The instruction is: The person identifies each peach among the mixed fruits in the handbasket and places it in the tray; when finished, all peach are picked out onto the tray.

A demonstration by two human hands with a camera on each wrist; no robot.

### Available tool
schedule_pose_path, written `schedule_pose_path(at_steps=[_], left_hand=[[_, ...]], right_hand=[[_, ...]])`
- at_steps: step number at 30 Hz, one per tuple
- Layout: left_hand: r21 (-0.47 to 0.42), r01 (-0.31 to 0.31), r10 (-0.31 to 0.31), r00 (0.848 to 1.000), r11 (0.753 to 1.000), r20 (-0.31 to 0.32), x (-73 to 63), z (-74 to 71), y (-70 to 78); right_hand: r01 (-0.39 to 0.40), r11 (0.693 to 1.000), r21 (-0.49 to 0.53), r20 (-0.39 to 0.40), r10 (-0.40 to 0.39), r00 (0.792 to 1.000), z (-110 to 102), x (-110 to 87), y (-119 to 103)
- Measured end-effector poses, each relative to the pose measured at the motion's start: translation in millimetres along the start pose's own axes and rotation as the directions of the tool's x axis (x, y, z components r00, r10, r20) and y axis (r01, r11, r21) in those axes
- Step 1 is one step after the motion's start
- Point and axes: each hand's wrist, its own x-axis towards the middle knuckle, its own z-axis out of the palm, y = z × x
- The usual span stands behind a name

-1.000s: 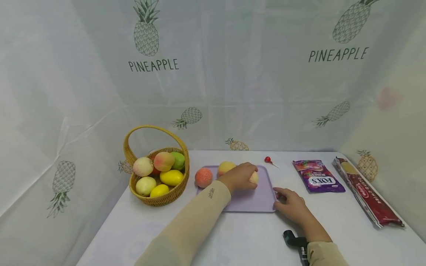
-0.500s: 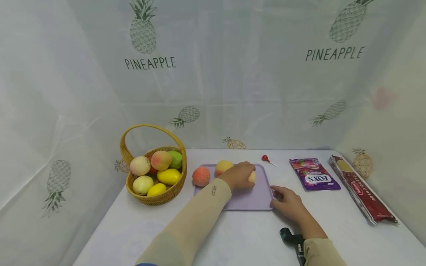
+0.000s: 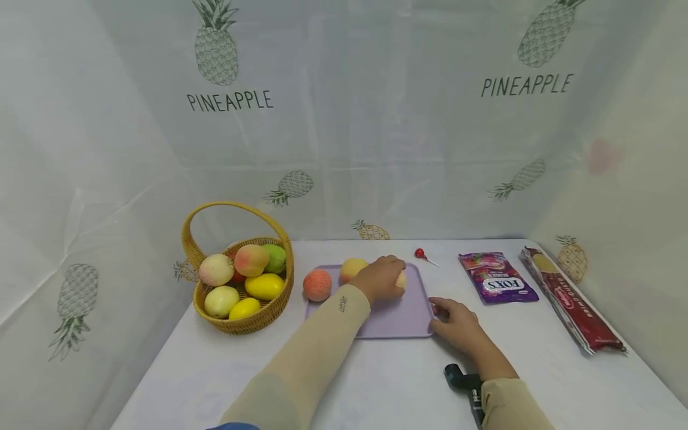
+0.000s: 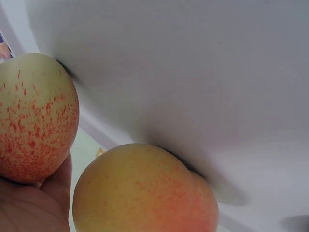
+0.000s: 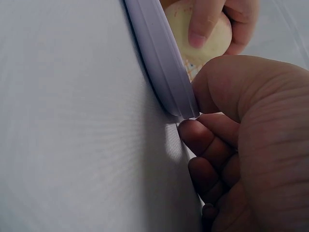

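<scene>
My left hand (image 3: 380, 279) reaches over the lilac tray (image 3: 398, 325) and holds a pale peach (image 4: 36, 116) with red speckles, its fingers around the fruit. In the right wrist view the same peach (image 5: 217, 46) shows past the tray's rim. A yellow-orange peach (image 3: 352, 269) sits on the tray just left of that hand. Further left, a coral-pink round fruit (image 3: 317, 285) lies at the tray's left side. At the tray's right edge my right hand (image 3: 458, 325) pinches the rim (image 5: 166, 63), thumb above and fingertips at the underside.
A wicker basket (image 3: 287, 286) of several peaches, lemons and a green fruit stands left. Behind the tray lies a red lollipop (image 3: 420, 254). To the right are a purple FOX'S candy bag (image 3: 497, 278) and a long dark-red packet (image 3: 572, 304). A black device (image 3: 457, 377) sits by the right wrist.
The head view has turned slightly right, so everything sits a little further left in it. Both hands keep their places on the peach and the tray's rim.
</scene>
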Motion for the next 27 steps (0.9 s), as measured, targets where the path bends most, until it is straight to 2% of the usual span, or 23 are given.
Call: schedule_pose_path(at_steps=[7,12,17,22,27], left_hand=[[0.013,0.022,-0.022,1.0,1.0,0.022,0.9,1.9,-2.8],[0.033,0.032,-0.032,0.999,0.999,0.005,2.6,3.5,-7.8],[0.033,0.033,-0.032,0.999,0.999,-0.022,-2.6,5.3,-16.5],[0.042,0.012,-0.01,0.999,0.999,-0.045,-13.0,-11.4,-17.7],[0.015,-0.026,0.027,0.996,1.0,-0.083,-31.9,-34.5,-16.0]], right_hand=[[-0.026,1.0,0.01,0.011,0.026,1.0,2.5,2.1,1.6],[-0.039,0.999,0.018,0.018,0.038,0.999,-0.1,2.3,-0.1],[-0.043,0.999,0.019,0.029,0.042,0.999,0.7,2.3,-2.5],[-0.045,0.999,0.017,0.04,0.045,0.998,-1.8,4.2,-3.3],[-0.055,0.998,0.024,0.06,0.053,0.997,-4.0,4.6,-2.1]])
